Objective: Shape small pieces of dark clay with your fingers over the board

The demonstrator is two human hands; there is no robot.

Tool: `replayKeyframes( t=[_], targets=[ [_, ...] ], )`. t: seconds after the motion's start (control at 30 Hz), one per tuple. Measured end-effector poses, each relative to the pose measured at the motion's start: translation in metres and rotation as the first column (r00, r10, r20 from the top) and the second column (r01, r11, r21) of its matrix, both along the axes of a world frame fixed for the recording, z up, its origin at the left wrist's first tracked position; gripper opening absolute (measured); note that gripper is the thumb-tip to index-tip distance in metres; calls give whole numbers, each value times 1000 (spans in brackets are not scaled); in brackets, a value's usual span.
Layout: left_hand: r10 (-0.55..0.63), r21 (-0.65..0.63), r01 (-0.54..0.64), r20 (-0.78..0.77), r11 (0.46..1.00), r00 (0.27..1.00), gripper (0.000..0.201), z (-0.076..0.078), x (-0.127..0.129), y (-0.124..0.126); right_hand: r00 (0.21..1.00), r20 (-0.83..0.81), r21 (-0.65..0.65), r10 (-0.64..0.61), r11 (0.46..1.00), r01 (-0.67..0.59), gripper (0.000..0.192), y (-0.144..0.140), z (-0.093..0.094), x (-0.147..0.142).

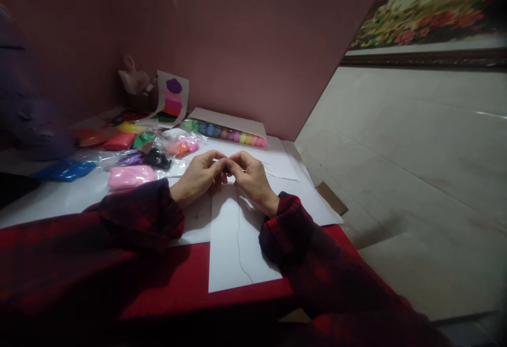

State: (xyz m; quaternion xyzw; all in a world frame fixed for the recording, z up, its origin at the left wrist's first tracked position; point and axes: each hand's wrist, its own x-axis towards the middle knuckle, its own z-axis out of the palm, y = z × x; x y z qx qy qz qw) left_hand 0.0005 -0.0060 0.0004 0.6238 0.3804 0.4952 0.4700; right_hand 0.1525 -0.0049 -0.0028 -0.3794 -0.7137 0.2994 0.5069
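My left hand [203,176] and my right hand [251,177] meet fingertip to fingertip above the paper. Both are closed in a pinch on a small black lump of clay [226,169], mostly hidden by the thumbs and fingers. Beneath them lies a white sheet of paper [225,257] with a thin wavy line drawn down it. To the left of my left hand are a pink clay packet [132,177] and a black clay packet [157,158].
More clay packets, including a blue one [66,170], cover the table's left side. A row of coloured clay pots [225,133] lies at the back. Beside it leans a card with stacked coloured shapes [173,99]. A purple plush toy [34,114] stands far left.
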Motion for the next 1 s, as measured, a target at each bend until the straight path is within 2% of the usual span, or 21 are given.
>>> replayKeyframes(
  t=[0.4, 0.6, 0.83, 1.0],
  targets=[
    [-1, -17, 0, -80, 1000, 997, 20, 1, -1, -1, 999, 35, -5, -27, 1000, 27, 20, 2, -3, 1],
    [-3, -35, 1, -48, 999, 999, 24, 2, 0, -1, 998, 31, 3, -50, 999, 50, 21, 1, -2, 0],
    [-10, -55, 10, 5, 998, 1000, 30, 2, 0, -3, 997, -40, -63, -59, 996, 57, 18, 2, 0, 0],
    [5, -84, -4, 12, 996, 1000, 24, 3, 1, -4, 998, -64, -71, -25, 997, 20, 20, 4, -2, 1]
  ],
)
